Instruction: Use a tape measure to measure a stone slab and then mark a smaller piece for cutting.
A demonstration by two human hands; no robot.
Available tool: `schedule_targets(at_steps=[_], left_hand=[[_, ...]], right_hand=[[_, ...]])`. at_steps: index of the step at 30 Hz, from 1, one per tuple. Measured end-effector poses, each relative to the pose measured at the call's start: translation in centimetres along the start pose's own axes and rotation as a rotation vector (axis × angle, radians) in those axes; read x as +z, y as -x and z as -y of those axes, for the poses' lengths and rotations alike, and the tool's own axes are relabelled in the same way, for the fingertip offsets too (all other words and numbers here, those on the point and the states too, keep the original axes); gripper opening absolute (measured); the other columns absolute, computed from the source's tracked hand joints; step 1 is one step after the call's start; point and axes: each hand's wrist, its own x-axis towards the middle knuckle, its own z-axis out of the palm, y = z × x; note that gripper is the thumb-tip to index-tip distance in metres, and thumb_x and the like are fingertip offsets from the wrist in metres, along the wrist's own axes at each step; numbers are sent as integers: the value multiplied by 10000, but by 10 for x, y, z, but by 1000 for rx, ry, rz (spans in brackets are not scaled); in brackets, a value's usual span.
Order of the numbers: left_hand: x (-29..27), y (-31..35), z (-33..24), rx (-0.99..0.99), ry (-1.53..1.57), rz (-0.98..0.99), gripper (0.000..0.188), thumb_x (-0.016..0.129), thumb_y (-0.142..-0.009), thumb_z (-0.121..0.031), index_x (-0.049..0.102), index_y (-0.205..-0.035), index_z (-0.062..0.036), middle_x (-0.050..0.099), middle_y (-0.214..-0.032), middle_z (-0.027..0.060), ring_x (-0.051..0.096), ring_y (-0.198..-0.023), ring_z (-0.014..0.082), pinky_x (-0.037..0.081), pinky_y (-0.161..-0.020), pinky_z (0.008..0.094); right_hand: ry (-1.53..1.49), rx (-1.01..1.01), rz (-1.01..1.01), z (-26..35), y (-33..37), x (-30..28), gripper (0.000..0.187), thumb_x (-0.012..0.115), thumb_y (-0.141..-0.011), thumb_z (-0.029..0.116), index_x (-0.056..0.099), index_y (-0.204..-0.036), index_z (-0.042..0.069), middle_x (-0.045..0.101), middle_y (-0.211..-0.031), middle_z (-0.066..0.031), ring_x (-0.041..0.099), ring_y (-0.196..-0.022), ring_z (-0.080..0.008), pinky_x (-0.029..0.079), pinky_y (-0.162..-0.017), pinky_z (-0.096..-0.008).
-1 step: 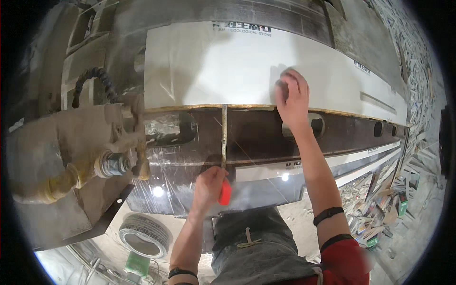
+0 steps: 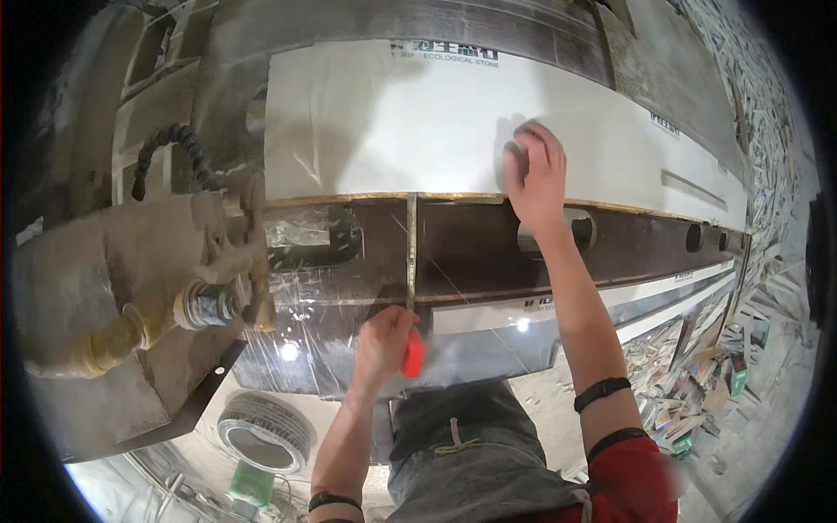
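Tape measure (image 2: 413, 356), red-cased, is in the left hand (image 2: 382, 344) at the near side of the worktop (image 2: 471, 253), left of its middle. That hand is closed around the case, fingers bent tight. From it the narrow blade (image 2: 411, 253) runs straight away across the dark surface to the near edge of a white slab (image 2: 366, 131), which lies along the far side.

The right hand (image 2: 539, 187) reaches over the slab's near edge, right of the blade. Its fingers are half curled, with the thumb parted from them, and it has hold of nothing; whether the fingertips touch the slab I cannot tell.

Oval holes (image 2: 695, 237) pierce the worktop between the slab and a thin white strip (image 2: 497, 315) at the near side. Beyond the left end stand a dusty pipe (image 2: 131, 336) and a ribbed hose (image 2: 179, 135). A tyre (image 2: 301, 424) lies on the floor below the near left corner; scraps (image 2: 697, 392) litter the floor past the right end.
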Motion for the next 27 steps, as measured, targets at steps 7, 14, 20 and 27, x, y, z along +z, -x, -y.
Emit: schedule_targets(at_steps=[7,14,20,27], left_hand=[[-3,2,4,16,14,14,277,537,-1002,-189,646,-891,39,651,-687,56,591,-569,100,455,-511,258],[-2,-4,13,77,-9,22,272,546,-1006,-190,633,-897,43,647,-689,65,605,-561,115,481,-508,266],[-1,-3,12,57,69,32,283,555,-1006,-203,626,-901,51,643,-675,75,605,-552,120,487,-499,266],[-1,-2,7,8,134,17,284,541,-1006,-189,628,-902,60,650,-671,80,612,-537,127,493,-490,265]], right_hand=[[7,51,24,5,-30,17,350,654,-839,164,534,-1155,73,500,-1267,-155,470,-1199,-366,369,-1035,-501],[-49,59,149,-4,-5,0,410,654,-853,184,515,-1220,65,488,-1305,-154,454,-1239,-370,352,-1068,-512],[187,40,83,-35,33,-33,372,583,-893,216,542,-1235,75,518,-1318,-150,463,-1272,-362,323,-1105,-532],[125,35,115,-42,44,-30,401,529,-915,246,539,-1272,65,519,-1346,-158,475,-1270,-362,314,-1114,-538]])
